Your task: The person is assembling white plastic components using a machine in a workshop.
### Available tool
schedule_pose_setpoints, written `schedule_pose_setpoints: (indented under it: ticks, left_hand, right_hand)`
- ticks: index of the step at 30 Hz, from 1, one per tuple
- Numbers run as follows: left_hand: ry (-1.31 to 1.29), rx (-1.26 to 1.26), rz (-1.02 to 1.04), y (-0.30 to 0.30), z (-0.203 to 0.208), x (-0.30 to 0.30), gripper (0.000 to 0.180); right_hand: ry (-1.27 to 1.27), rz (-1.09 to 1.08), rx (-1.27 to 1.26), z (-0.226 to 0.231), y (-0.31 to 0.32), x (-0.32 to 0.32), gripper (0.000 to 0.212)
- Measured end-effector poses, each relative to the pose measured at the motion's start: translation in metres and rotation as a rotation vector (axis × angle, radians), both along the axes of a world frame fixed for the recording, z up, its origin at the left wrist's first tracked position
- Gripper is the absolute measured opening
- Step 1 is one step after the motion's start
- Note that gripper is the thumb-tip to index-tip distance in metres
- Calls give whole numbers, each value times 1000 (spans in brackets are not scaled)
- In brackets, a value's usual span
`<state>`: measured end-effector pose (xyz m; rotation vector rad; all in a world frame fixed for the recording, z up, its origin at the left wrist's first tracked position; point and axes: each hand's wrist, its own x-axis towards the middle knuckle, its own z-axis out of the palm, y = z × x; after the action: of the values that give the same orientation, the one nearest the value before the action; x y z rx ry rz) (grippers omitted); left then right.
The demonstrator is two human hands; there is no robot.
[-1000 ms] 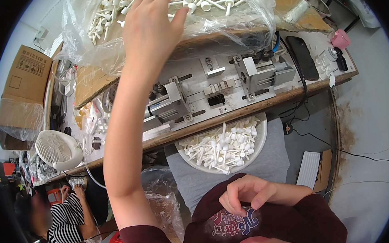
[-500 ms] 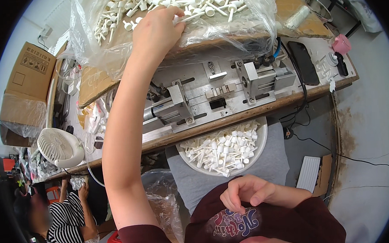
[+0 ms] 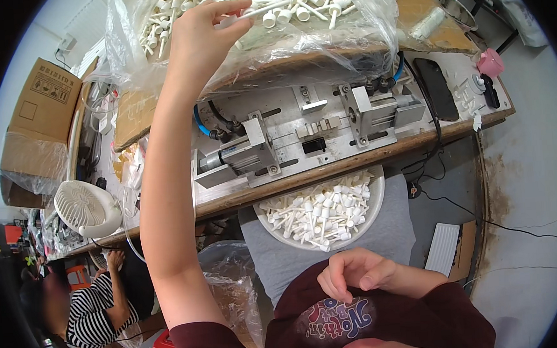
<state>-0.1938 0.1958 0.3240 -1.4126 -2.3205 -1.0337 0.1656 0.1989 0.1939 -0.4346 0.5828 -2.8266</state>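
My left hand (image 3: 209, 38) is raised over a heap of white plastic pieces (image 3: 303, 0), thin stems with cup-shaped ends. Its thumb and fingers pinch one white plastic stick (image 3: 265, 10), which points to the right; its inner end is hidden by the fingers. Close to my chest, my right hand (image 3: 358, 276) hovers with fingers loosely bent and the thumb apart, nothing visible in it. Below the bench edge, a round white bowl (image 3: 378, 209) on my lap holds many similar pieces. Between heap and bowl sits a metal fixture (image 3: 290, 149) with a small slotted block (image 3: 317, 128) at its middle.
The heap lies on clear plastic sheeting (image 3: 365, 25) over cardboard. A dark phone (image 3: 434, 88) and a pink object (image 3: 490, 63) are at the bench's right. A white fan (image 3: 86, 208) stands left. A person in stripes (image 3: 98, 309) sits at the lower left.
My left hand has drawn slightly left and up from the heap, with a white plastic stick now plainly between its fingers. My right hand has hardly moved.
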Motion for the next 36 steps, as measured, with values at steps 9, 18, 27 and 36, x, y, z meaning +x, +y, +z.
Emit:
schedule_pose_setpoints:
  ticks: [9, 18, 27, 36]
  left_hand:
    - [-496, 352, -171, -21, 11, 41, 30]
    - [-110, 299, -446, -50, -19, 161, 45]
    - [-332, 204, -364, -85, -61, 183, 43]
    - [-1067, 592, -177, -107, -76, 186, 27]
  right_hand:
    - [12, -142, 192, 13, 8, -9, 18]
    - [-57, -979, 499, 55, 55, -59, 57]
    - [5, -1068, 1013, 31, 67, -57, 40]
    - [355, -1157, 2004, 11, 84, -84, 28]
